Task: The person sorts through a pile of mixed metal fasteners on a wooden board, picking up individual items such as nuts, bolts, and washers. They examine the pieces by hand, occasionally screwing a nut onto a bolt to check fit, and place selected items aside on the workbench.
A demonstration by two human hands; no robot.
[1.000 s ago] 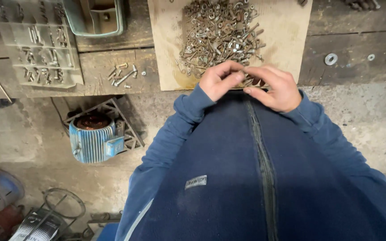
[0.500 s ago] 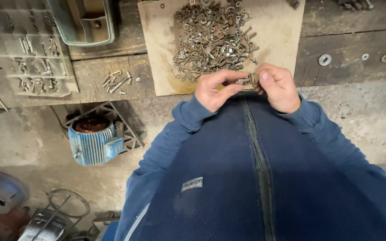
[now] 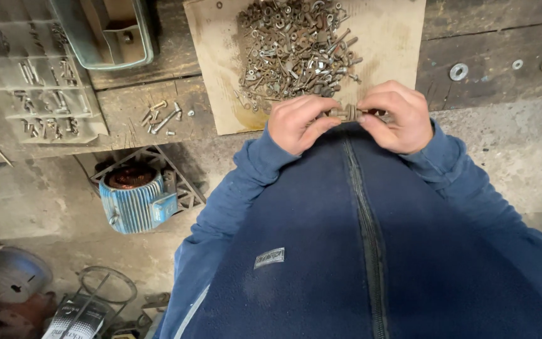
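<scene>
Rough wooden bench (image 3: 484, 37) at the top, grey concrete floor below. On the bench, a sheet of cardboard (image 3: 390, 31) loaded with a heap of rusty bolts, nuts and washers (image 3: 296, 47). Both hands met at the near edge of that sheet, just above the blue fleece jacket (image 3: 359, 251). Left hand (image 3: 296, 122) clenched around one end of a small rusty bolt (image 3: 346, 113), thumb and fingers pinching it. Right hand (image 3: 393, 116) closed on the other end (the part inside the fist hidden). Bolt held level between them, clear of the heap. Further left, a few loose screws (image 3: 161, 117), a clear plastic sorting box (image 3: 39, 94) and a green metal container (image 3: 105, 31). Down on the floor, a blue electric motor (image 3: 134, 204).
</scene>
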